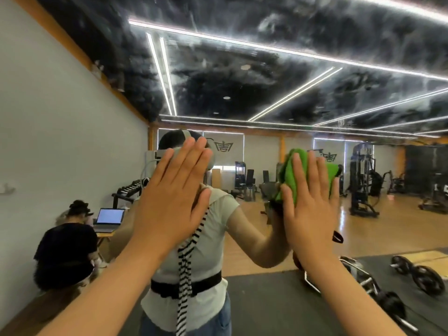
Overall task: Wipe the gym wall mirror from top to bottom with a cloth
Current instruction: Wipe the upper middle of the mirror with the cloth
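Cloth lies pressed on mirror under right hand.

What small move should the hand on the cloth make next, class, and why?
Probably slide the right hand and the green cloth straight down the mirror. That hand's straight fingers press the cloth flat on the glass, the left hand lies flat on bare glass beside it, and much of the mirror lies below the cloth. The task runs top to bottom.

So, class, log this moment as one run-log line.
task: wipe mirror | left hand: flat on mirror | right hand: flat, pressing green cloth on mirror
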A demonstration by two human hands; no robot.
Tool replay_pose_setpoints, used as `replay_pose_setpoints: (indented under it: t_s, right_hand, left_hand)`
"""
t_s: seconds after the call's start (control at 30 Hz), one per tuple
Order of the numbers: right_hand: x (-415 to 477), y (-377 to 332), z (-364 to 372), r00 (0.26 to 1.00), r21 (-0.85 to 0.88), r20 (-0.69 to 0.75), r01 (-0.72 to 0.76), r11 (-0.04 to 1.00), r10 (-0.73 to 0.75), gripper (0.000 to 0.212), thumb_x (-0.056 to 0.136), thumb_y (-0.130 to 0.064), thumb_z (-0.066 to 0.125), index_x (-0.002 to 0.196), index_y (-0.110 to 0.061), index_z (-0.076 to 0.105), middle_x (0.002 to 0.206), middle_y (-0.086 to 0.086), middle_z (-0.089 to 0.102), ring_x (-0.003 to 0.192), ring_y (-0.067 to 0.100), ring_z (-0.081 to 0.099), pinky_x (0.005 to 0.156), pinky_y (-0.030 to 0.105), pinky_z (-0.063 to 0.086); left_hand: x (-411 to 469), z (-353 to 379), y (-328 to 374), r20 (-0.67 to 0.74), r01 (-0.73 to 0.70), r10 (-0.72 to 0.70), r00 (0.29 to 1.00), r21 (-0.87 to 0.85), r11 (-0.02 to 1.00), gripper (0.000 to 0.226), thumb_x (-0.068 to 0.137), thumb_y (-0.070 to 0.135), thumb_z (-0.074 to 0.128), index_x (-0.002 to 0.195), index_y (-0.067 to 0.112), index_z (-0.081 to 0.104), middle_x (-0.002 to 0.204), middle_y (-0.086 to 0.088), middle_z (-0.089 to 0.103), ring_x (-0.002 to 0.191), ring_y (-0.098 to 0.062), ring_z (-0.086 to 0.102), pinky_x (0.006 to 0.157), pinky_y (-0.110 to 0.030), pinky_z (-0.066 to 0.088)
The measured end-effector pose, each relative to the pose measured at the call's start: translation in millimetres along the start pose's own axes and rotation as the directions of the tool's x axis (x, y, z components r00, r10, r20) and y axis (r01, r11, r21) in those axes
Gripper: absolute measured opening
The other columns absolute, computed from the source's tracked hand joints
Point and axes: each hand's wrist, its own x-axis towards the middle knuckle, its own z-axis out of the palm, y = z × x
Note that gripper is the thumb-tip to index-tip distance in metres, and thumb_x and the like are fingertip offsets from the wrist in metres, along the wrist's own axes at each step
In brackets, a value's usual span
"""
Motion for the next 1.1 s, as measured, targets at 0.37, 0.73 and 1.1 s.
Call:
replay_pose_setpoints:
  t_s: [0.37, 0.73, 1.1]
  right_hand:
    - [-32, -28, 6, 0.962, -0.081, 0.062, 0.27, 0.96, -0.265, 0.053, 0.107, -0.044, 0.022, 0.155, -0.022, 0.019, 0.162, 0.006, 0.018, 0.148, 0.02, 0.015, 0.116, 0.058, 0.018]
    - [-78, -98, 13, 0.948, 0.051, 0.073, 0.306, 0.951, -0.309, 0.062, 0.102, -0.039, 0.035, 0.157, -0.02, 0.015, 0.165, 0.006, 0.012, 0.152, 0.025, 0.011, 0.122, 0.053, 0.004]
    - [-52, -100, 10, 1.0, 0.119, 0.024, -0.018, 0.993, 0.016, 0.059, 0.105, -0.039, 0.023, 0.158, -0.019, 0.008, 0.166, 0.007, 0.004, 0.152, 0.025, 0.007, 0.121, 0.054, 0.002]
  left_hand:
    - [-1, -4, 2, 0.017, 0.005, -0.005, 1.0, -0.005, 1.0, 0.063, 0.102, 0.035, 0.032, 0.158, 0.007, 0.023, 0.167, -0.008, 0.014, 0.154, -0.022, 0.011, 0.126, -0.041, 0.008]
    - [-4, -3, 4, 0.006, 0.013, -0.013, 1.0, 0.012, 1.0, 0.065, 0.102, 0.032, 0.036, 0.159, 0.007, 0.019, 0.167, -0.008, 0.011, 0.155, -0.022, 0.009, 0.126, -0.041, 0.007]
    - [-28, -4, 0, 0.051, -0.008, 0.008, 0.999, 0.001, 1.0, 0.061, 0.103, 0.028, 0.032, 0.159, 0.007, 0.017, 0.167, -0.01, 0.012, 0.155, -0.022, 0.01, 0.126, -0.036, 0.002]
